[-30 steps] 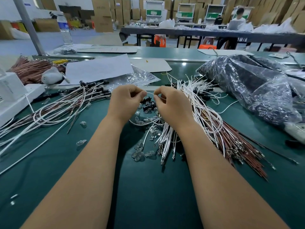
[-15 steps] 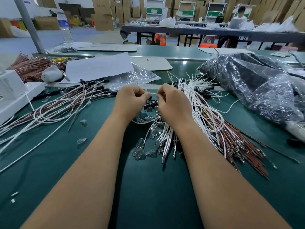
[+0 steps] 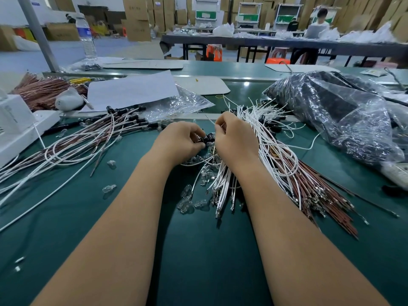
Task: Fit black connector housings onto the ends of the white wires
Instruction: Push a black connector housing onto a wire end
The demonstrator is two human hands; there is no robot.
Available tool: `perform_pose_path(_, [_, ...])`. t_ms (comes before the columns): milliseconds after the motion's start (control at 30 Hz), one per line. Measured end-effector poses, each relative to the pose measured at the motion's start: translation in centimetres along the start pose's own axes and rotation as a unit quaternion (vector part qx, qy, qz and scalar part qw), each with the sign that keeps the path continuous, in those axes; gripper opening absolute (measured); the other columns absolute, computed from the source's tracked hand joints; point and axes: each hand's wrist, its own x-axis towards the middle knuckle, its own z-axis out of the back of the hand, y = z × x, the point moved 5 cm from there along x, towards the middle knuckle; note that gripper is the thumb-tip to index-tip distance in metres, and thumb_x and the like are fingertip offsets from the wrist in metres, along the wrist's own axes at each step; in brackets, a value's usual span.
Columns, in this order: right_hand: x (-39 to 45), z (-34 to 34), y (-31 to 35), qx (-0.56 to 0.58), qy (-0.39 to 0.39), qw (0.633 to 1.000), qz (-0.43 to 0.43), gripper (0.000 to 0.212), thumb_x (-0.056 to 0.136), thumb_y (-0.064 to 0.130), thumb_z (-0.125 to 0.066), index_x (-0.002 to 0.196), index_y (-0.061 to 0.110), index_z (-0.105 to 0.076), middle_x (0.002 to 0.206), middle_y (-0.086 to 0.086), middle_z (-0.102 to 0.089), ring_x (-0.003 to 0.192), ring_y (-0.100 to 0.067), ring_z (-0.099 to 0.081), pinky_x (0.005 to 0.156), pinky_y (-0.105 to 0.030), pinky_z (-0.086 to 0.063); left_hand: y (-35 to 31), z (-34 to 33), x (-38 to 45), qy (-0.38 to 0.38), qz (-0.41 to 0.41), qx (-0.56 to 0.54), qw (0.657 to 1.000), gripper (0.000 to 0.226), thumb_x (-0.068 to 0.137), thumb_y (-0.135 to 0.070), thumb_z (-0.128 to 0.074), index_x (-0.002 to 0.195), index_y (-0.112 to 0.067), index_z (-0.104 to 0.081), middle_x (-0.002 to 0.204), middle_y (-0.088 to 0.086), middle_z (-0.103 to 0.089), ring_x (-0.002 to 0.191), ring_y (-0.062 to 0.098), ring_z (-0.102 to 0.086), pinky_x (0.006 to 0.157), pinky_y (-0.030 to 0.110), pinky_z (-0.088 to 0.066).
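Left hand [image 3: 180, 141]: fingers curled, pinching a black connector housing [image 3: 207, 138] at the fingertips, just left of the loose wire bundle [image 3: 260, 151].

Right hand [image 3: 235, 138]: fingers curled in a pinch, held against the left edge of the same bundle; it appears to grip a white wire [image 3: 209, 119] whose thin end rises above the knuckles, though the contact is hidden by the fingers.

Step in hand, as judged: seating one housing on one wire end. The two hands meet at the housing, so the wire terminal is likely at or just inside its mouth. Whether it has gone in cannot be told.

Next move calls for: the terminal lined up with the housing cavity, then a straight push along the wire's axis until it seats; a kinked wire would spoil the entry.

Spare housings: a few black pieces lie beneath and between the hands, touching the bundle's left side.

Clear bulbs [image 3: 187, 199]: scattered near the bundle's lower left.

Finished wires [image 3: 106, 131]: a spread fitted with black ends, well left of the bundle.

Dark plastic bag [image 3: 331, 113]: right of the bundle, beyond it.

Green table [image 3: 198, 261]: carries all.
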Motion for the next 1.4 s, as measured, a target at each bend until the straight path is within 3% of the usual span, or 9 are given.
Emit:
perform_pose_path(167, [0.0,0.0,0.2,0.033,0.001,0.999,0.0,0.008,0.094,0.013,-0.052,0.091,0.013,-0.059,0.077,0.001,-0.059,0.072,-0.022,-0.054,0.06,-0.029,-0.035,-0.6,-0.2,0.0,-0.006,-0.043,0.001,0.999,0.029,0.081,-0.014,-0.071,0.11,-0.015,-0.073,0.091,0.003,-0.064,0.086,0.018,-0.057,0.075,0.026,-0.043])
perform_pose_path(300, [-0.1,-0.1,0.2,0.048,0.0,0.999,-0.003,0.008,0.093,0.012,-0.052,0.088,0.013,-0.058,0.076,-0.001,-0.059,0.071,-0.023,-0.053,0.058,-0.03,-0.035,0.0,0.3,-0.2,-0.069,-0.007,-0.156,0.985,0.023,0.076,-0.003,-0.075,0.096,-0.013,-0.075,0.079,-0.003,-0.067,0.069,0.003,-0.058,0.068,0.014,-0.043])
perform_pose_path(367, [-0.1,0.0,0.2,0.056,-0.003,0.998,-0.007,0.009,0.093,0.013,-0.051,0.093,0.015,-0.06,0.079,0.0,-0.059,0.071,-0.021,-0.053,0.058,-0.028,-0.033,0.5,0.5,-0.2,-0.086,0.02,-0.24,0.967,0.024,0.074,0.001,-0.077,0.095,-0.009,-0.073,0.079,-0.001,-0.069,0.065,-0.001,-0.061,0.067,0.011,-0.048])
perform_pose_path(467, [-0.2,0.3,0.3,0.064,-0.013,0.998,0.0,0.012,0.092,0.016,-0.053,0.099,0.019,-0.063,0.083,0.004,-0.058,0.071,-0.016,-0.052,0.055,-0.025,-0.033,1.1,0.7,-0.2,-0.104,0.051,-0.374,0.92,0.024,0.076,0.007,-0.074,0.099,0.002,-0.069,0.084,0.007,-0.071,0.07,0.008,-0.067,0.075,0.017,-0.055])
perform_pose_path(600, [-0.2,0.6,0.5,0.044,-0.029,0.999,0.007,0.009,0.088,0.016,-0.055,0.089,0.022,-0.062,0.081,0.005,-0.058,0.068,-0.014,-0.05,0.05,-0.02,-0.027,1.9,0.8,-0.1,-0.113,0.089,-0.48,0.865,0.022,0.081,0.008,-0.067,0.098,-0.007,-0.069,0.088,0.008,-0.071,0.08,0.013,-0.069,0.082,0.022,-0.055])
perform_pose_path(733, [-0.4,0.5,0.7,0.019,-0.018,0.999,0.02,0.007,0.086,0.016,-0.055,0.084,0.021,-0.061,0.08,0.003,-0.057,0.07,-0.016,-0.05,0.05,-0.02,-0.028,2.2,0.8,-0.1,-0.105,0.091,-0.545,0.827,0.022,0.082,0.009,-0.065,0.095,-0.009,-0.069,0.085,0.004,-0.074,0.081,0.014,-0.07,0.076,0.02,-0.055])
perform_pose_path(1100, [-0.4,0.3,0.7,0.017,-0.021,0.999,0.038,0.009,0.086,0.015,-0.056,0.084,0.021,-0.063,0.08,0.006,-0.054,0.069,-0.016,-0.049,0.05,-0.019,-0.029,1.6,0.2,0.1,-0.051,0.065,-0.52,0.85,0.025,0.081,0.011,-0.066,0.089,-0.012,-0.073,0.081,0.005,-0.075,0.079,0.016,-0.07,0.08,0.023,-0.057])
perform_pose_path(1267, [-0.2,0.4,0.5,0.013,-0.03,0.999,0.021,0.008,0.084,0.015,-0.056,0.083,0.021,-0.062,0.078,0.006,-0.053,0.068,-0.016,-0.049,0.051,-0.02,-0.029,1.9,0.7,0.0,-0.073,0.078,-0.56,0.822,0.021,0.085,0.012,-0.06,0.09,-0.005,-0.07,0.079,0.005,-0.074,0.079,0.015,-0.071,0.081,0.022,-0.057])
perform_pose_path(1400, [-0.3,0.3,0.6,0.005,-0.018,0.999,0.026,0.008,0.085,0.015,-0.056,0.085,0.019,-0.063,0.081,0.004,-0.056,0.069,-0.016,-0.051,0.051,-0.018,-0.029,1.7,0.7,-0.1,-0.062,0.074,-0.557,0.825,0.024,0.085,0.013,-0.058,0.09,-0.008,-0.07,0.082,0.001,-0.074,0.079,0.013,-0.07,0.083,0.024,-0.057])
